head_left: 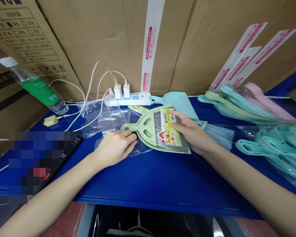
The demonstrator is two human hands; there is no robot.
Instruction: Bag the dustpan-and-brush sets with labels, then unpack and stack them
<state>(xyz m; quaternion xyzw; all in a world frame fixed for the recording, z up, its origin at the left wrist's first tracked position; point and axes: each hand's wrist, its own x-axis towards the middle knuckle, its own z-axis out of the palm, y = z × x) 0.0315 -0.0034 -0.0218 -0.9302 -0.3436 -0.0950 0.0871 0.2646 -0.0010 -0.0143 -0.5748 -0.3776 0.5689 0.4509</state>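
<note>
The right hand point(189, 130) clasped a grey-bristled hand brush point(160, 131) in a green dustpan point(140, 126), and look, the left hand point(114, 148) sat right at its edge, on a clear plastic bag point(113, 115), over the blue tabletop point(148, 177)!

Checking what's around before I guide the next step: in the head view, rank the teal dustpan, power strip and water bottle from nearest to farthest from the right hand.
1. Teal dustpan: just behind the right hand.
2. Power strip: farther back and to the left, against the cardboard.
3. Water bottle: farthest, tilted at the far left.
</note>
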